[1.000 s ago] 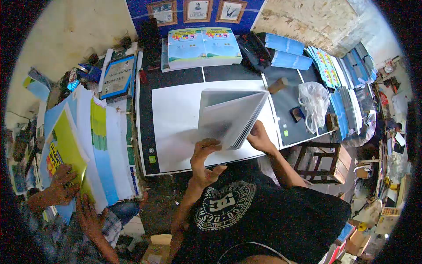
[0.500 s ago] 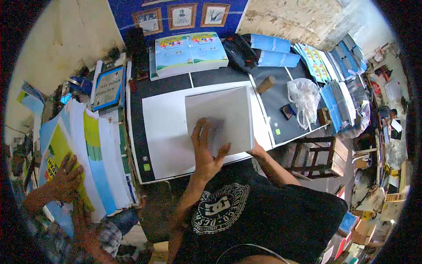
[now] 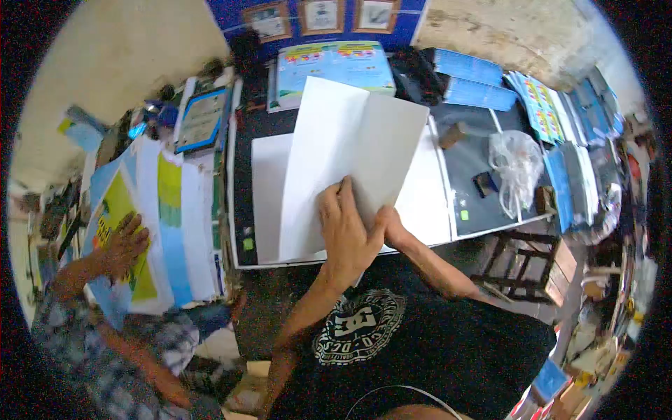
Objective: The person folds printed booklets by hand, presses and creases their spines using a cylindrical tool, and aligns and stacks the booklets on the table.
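My left hand point(image 3: 344, 234) lies on an open stack of blank folded sheets point(image 3: 381, 140), its fingers spread over the fold between a white page and a greyer one. At the lower right edge of the sheets, my right hand point(image 3: 393, 225) is closed on them, close beside my left thumb. The sheets are tilted above a large white sheet point(image 3: 269, 189) that lies on the dark table point(image 3: 241, 157).
Printed sheets point(image 3: 336, 66) are stacked at the back. A plastic bag point(image 3: 516, 164) and a wooden block point(image 3: 453, 135) sit to the right, above a wooden stool point(image 3: 553, 269). At left, a co-worker's hand point(image 3: 126, 245) rests on yellow-and-blue printed sheets point(image 3: 171, 196).
The sheets have opened out, with a white page now showing on the left. My right hand has come closer to my left. The view has shifted, and the co-worker's hands have moved apart.
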A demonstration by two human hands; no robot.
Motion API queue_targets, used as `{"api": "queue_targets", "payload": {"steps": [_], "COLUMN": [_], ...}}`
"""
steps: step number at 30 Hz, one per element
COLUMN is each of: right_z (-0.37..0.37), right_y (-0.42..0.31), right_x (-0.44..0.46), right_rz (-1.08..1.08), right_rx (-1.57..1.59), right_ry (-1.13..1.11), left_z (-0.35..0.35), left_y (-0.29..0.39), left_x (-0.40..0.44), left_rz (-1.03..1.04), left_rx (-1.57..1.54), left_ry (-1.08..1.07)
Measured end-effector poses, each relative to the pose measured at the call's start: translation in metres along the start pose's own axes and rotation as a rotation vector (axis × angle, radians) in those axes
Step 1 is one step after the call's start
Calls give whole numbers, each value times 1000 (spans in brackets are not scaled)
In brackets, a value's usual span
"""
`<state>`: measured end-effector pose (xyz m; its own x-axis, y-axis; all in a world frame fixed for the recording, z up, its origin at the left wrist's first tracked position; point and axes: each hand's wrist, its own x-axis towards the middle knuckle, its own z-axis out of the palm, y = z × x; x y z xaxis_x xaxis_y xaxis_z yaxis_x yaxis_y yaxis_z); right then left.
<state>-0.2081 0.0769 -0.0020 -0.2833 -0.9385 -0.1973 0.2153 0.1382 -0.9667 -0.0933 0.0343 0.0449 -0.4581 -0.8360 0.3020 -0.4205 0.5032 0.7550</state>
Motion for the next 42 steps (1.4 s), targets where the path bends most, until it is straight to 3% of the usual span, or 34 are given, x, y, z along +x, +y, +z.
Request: {"api": "queue_targets", "payload": {"steps": [2, 3, 4, 5, 6, 7, 8, 9, 11, 13, 21, 26, 29, 32, 36, 37, 38, 42], "right_z": [-5, -6, -13, -27, -32, -39, -45, -54, -55, -66, -54, -45, -35, -30, -11, -5, -8, -12], "right_y": [-4, -16, 7, 21, 19, 9, 24, 33, 23, 40, 32, 48, 44, 39, 32, 32, 26, 47], "right_x": [10, 14, 16, 22, 20, 22, 22, 29, 34, 45, 40, 46, 38, 35, 37, 38, 43, 57], "right_rz": [-71, -111, 41, 43, 53, 179, 138, 212, 299, 308, 256, 211, 208, 255, 177, 133, 111, -115], "right_rx": [-177, -335, -177, -190, -182, -254, -123, -94, -84, 21, 140, 103, 47, 4, -94, -159, -355, -581], "right_ry": [-103, -186, -21, -92, -105, -152, -108, -100, -113, -143, -208, -115, -74, -73, -22, 10, -126, -52], "left_z": [2, 12, 10, 13, 16, 38, 36, 47, 75, 82, 64, 48, 35, 14, 25, 26, 27, 57], "left_y": [-6, -29, -23, -31, -36, -57, -62, -75, -101, -101, -94, -75, -73, -62, -89, -93, -99, -141], "left_x": [-2, -1, -1, 3, 4, -3, -3, -8, -20, -28, -29, -13, -16, -18, -32, -34, -34, -36], "left_rz": [-95, -11, -131, -138, -499, -625, -831, -934, -993, -826, -858, -729, -771, -984, -845, -846, -839, -818], "left_rx": [-29, -120, -270, -401, -563, -789, -936, -1083, -1075, -1104, -1287, -1101, -979, -1296, -1593, -1473, -1349, -1040], "left_ry": [-73, -138, -137, -181, -281, -136, -181, -153, -95, -81, -53, 195, 219, 144, 156, 175, 204, 253]}}
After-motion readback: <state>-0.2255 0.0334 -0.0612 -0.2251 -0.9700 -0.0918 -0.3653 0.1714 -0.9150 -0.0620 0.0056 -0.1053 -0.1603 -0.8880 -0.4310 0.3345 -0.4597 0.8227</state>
